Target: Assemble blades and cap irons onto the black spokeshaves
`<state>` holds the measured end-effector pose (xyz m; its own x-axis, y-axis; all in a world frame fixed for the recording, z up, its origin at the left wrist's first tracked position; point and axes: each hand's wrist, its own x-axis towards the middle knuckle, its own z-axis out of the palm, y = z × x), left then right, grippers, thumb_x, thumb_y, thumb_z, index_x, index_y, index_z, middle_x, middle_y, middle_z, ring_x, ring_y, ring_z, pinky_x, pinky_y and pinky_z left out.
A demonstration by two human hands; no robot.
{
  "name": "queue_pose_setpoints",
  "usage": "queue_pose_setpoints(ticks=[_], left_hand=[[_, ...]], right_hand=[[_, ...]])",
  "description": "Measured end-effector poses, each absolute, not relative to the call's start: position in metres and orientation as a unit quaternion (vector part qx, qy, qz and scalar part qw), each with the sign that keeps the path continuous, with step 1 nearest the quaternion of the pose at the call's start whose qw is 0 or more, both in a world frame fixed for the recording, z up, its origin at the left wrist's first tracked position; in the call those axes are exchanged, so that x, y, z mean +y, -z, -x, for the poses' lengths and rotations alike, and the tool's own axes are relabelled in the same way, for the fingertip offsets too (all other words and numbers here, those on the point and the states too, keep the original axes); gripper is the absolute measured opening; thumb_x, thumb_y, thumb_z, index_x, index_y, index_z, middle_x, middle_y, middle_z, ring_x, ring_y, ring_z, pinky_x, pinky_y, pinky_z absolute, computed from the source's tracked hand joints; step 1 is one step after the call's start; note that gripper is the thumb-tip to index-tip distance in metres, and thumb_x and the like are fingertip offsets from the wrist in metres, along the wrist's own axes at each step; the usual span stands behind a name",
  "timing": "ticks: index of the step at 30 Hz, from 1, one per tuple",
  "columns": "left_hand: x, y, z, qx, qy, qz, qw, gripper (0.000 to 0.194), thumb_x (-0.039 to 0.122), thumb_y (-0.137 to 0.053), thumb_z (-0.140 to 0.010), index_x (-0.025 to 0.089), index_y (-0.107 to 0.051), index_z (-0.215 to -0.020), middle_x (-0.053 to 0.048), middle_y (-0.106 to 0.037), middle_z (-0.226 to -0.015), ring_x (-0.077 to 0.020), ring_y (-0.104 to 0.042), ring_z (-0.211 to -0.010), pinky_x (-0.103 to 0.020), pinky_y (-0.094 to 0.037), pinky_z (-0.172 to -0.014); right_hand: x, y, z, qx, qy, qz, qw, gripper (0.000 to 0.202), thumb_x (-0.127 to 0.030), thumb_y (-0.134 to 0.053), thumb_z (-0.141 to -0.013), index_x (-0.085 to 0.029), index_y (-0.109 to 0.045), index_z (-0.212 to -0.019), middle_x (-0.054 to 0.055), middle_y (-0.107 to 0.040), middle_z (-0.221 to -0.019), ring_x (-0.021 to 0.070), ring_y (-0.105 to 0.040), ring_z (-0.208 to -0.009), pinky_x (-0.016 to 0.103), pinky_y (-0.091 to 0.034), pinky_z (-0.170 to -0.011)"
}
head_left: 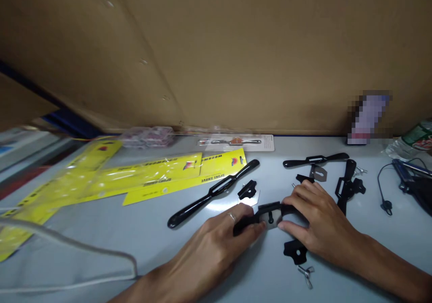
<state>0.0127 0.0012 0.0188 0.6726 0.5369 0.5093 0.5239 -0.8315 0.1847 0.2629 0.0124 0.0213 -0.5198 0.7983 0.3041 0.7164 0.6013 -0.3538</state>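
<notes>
Both hands grip a black spokeshave [269, 207] low over the table. My left hand [216, 235] is closed on its left handle, thumb against the steel blade [272, 220] lying on the body. My right hand [317, 219] closes on the right handle, thumb by the blade's edge. Just below lie a black cap plate [296, 251] and a silver wing screw [306, 276]. Behind my left hand rests another spokeshave body [216, 190], with a second black cap plate [249, 189] beside it. Two more bodies [315, 160] [344, 186] lie behind my right hand, near a loose blade [318, 173].
Yellow packaging cards [141, 172] with clear plastic cover the left side. A white cable [67, 240] loops at the front left. Against the cardboard wall [216, 55] stand a packaged tool [239, 142] and a phone [366, 118]. A plastic bottle [413, 141] stands at far right.
</notes>
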Motion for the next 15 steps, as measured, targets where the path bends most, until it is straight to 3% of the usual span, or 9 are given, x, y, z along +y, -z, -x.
queue_pose_setpoints(ticks=[5,10,13,15], left_hand=[[0.0005,-0.0235,-0.0180,0.279,-0.293,-0.914,-0.022,0.046,0.013,-0.024,-0.110,0.013,-0.070,-0.106,-0.010,-0.065,-0.094,-0.0136,-0.062,-0.062,-0.024,-0.052,-0.050],[0.0029,-0.0175,-0.0144,0.260,-0.294,-0.919,-0.033,0.030,0.013,-0.035,-0.110,0.013,-0.064,-0.105,-0.006,-0.064,-0.089,-0.0142,-0.057,-0.060,-0.027,-0.045,-0.047],[0.0034,-0.0147,-0.0126,0.255,-0.323,-0.910,-0.042,0.024,0.008,-0.036,-0.107,0.016,-0.057,-0.098,-0.005,-0.065,-0.092,-0.0153,-0.060,-0.066,-0.028,-0.048,-0.053],[0.0019,-0.0148,-0.0134,0.273,-0.358,-0.893,-0.004,0.019,0.008,-0.037,-0.106,0.017,-0.050,-0.095,-0.005,-0.066,-0.094,-0.0137,-0.061,-0.067,-0.026,-0.051,-0.056]], right_hand=[[0.0174,-0.0208,-0.2574,-0.858,-0.119,0.440,0.236,0.023,-0.017,-0.086,-0.079,-0.017,-0.066,-0.090,0.002,-0.065,-0.086,0.0242,-0.061,-0.088,0.044,-0.050,-0.086],[0.0167,-0.0207,-0.2569,-0.857,-0.145,0.438,0.231,0.021,-0.008,-0.074,-0.081,-0.019,-0.057,-0.081,-0.002,-0.063,-0.074,0.0162,-0.058,-0.069,0.030,-0.046,-0.066],[0.0130,-0.0213,-0.2603,-0.881,-0.071,0.384,0.265,0.014,-0.005,-0.055,-0.086,-0.019,-0.056,-0.083,-0.001,-0.060,-0.069,0.0144,-0.054,-0.059,0.029,-0.042,-0.057],[0.0119,-0.0228,-0.2632,-0.898,0.028,0.326,0.295,0.022,-0.002,-0.046,-0.090,-0.018,-0.057,-0.080,0.001,-0.059,-0.067,0.0150,-0.051,-0.058,0.030,-0.042,-0.056]])
